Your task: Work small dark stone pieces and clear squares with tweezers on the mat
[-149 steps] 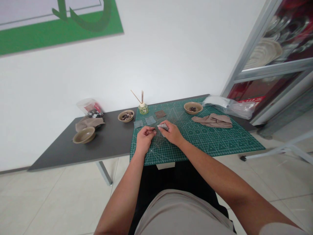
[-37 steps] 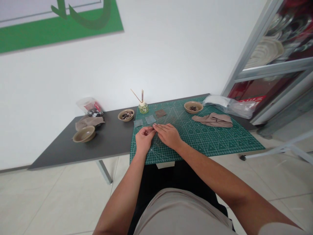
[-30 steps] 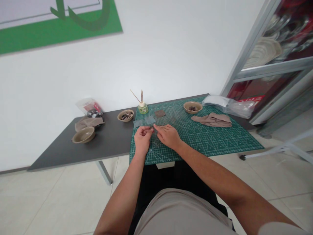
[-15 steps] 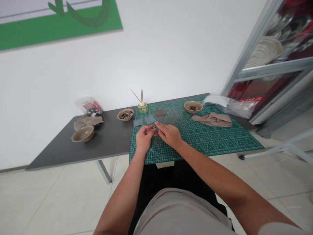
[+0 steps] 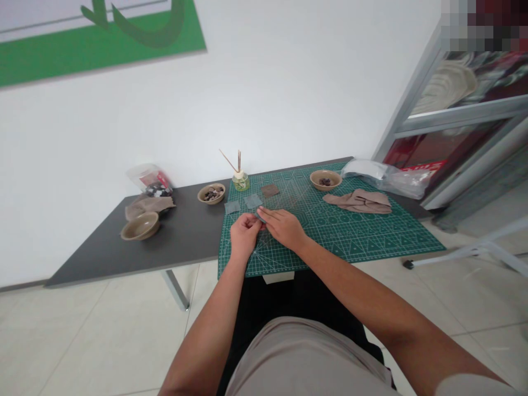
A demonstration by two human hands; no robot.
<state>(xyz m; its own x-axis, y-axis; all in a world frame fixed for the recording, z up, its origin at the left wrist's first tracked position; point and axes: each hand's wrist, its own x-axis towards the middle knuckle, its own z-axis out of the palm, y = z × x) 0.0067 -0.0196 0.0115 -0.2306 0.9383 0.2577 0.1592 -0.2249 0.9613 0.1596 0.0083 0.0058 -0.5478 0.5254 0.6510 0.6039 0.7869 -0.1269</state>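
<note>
My left hand [image 5: 244, 234] is closed in a pinch above the green cutting mat [image 5: 338, 236]; what its fingertips grip is mostly hidden. Against it, my right hand [image 5: 285, 226] presses its fingers over a small dark grey piece [image 5: 259, 216], which looks like a bit of the same sheet as the squares nearby. Just beyond the fingertips lie two grey squares, one larger [image 5: 253, 201] and one smaller [image 5: 232, 207], resembling sandpaper. A brown square [image 5: 270, 190] rests behind them.
A bowl of dark and light stones [image 5: 212, 193] stands left of the reed diffuser [image 5: 241, 179]. At right are a bowl with dark stones [image 5: 325, 180], a brown cloth [image 5: 358, 202] and plastic bags [image 5: 388, 176]. Another bowl [image 5: 140, 226], cloth [image 5: 148, 206] and stone bag [image 5: 150, 179] sit left.
My right fingers have slid slightly left and toward me over the small grey piece, which now shows more between the hands. The other things have stayed put.
</note>
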